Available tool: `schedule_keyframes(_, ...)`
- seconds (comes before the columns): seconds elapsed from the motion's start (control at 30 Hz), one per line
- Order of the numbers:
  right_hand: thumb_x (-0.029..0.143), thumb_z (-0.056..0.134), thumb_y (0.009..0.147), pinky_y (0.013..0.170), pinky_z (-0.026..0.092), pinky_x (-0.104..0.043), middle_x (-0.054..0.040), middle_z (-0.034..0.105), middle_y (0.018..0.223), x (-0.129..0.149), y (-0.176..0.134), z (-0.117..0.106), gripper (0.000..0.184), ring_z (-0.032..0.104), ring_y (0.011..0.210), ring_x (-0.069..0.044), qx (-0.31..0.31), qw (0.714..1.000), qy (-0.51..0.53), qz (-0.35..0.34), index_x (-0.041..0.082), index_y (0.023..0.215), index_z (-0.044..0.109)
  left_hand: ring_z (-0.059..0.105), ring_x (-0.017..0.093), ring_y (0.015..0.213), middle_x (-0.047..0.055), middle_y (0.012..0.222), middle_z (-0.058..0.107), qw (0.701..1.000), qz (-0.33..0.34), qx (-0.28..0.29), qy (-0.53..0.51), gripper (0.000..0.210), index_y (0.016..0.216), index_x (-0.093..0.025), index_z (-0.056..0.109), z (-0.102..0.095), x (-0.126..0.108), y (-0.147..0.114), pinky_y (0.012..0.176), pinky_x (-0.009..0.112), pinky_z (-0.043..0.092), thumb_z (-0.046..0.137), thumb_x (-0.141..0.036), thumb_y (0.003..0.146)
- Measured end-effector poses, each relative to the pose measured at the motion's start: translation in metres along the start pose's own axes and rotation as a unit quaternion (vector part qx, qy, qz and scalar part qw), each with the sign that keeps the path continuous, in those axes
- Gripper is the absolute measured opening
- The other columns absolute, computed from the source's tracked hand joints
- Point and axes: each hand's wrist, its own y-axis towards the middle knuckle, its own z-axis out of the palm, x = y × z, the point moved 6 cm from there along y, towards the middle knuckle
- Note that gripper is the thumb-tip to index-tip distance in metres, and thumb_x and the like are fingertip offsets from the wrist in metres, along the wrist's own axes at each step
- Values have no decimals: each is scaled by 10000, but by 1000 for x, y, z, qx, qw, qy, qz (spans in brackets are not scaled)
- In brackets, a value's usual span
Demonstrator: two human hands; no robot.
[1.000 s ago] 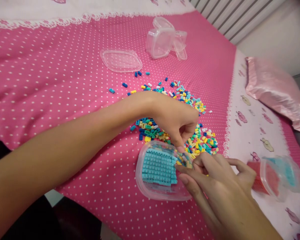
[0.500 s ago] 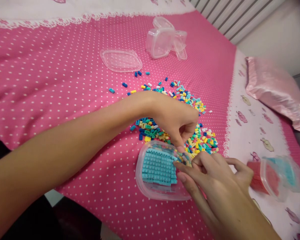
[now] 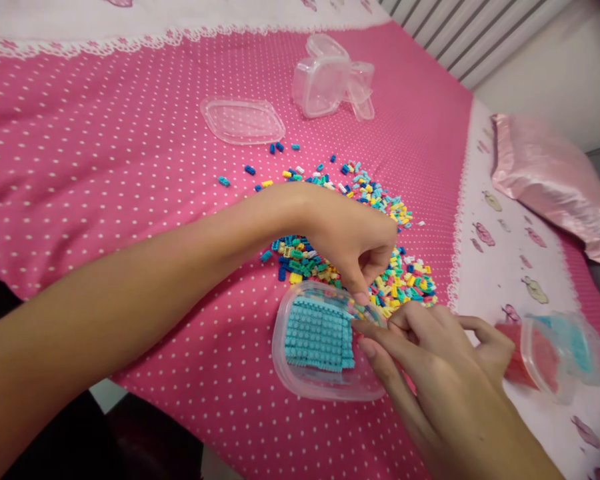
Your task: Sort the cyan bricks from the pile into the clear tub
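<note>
A block of light blue bricks (image 3: pixel 317 337) is held inside a clear box (image 3: pixel 280 377), set toward the box's left side, studs facing up. The box is placed on a pink dotted bed sheet (image 3: pixel 105 133). By the right hand (image 3: pixel 440 373) the right side of the box is covered, and its index fingertip is brought to the right edge of the block, the thumb tip just below; whether anything is pinched in that grip cannot be told. The left hand (image 3: pixel 355 233) is curled, its thumb tip placed at the far rim, beyond the block's upper right corner; whether the rim is grasped by that grip cannot be told either. Under and around the left hand, loose bricks (image 3: pixel 403 283) are scattered. Farther back a clear lid (image 3: pixel 243 121) is laid flat, beside clear containers (image 3: pixel 325 87); at the right a red-filled tub (image 3: pixel 523 357) is seen
</note>
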Motion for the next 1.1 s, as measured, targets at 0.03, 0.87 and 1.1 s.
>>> schedule_keyframes(0.03,335,512,1016,854,239,-429,17,607,859,0,0,1,203,587,837,-197,-2,1000,-1,2,329,1016,716,482,88,543,-32,547,644,1000,1,1,2,159,598,-178,717,0,0,0,582,260,311,779,-210,740)
schedule_keyframes(0.87,315,512,1011,837,235,-411,28,586,835,0,-2,0,214,576,800,-166,0,1000,9,-21,342,1058,719,509,95,559,-41,544,646,1000,-10,5,-11,164,592,-176,717,1,3,1,603,260,320,776,-114,731)
schedule_keyframes(1.1,307,532,1001,823,231,-412,22,581,835,-5,0,-4,188,564,800,-181,-18,1000,0,5,330,1024,717,527,79,537,-52,538,637,1000,-12,8,-15,174,600,-164,709,1,0,0,582,241,339,754,-56,729)
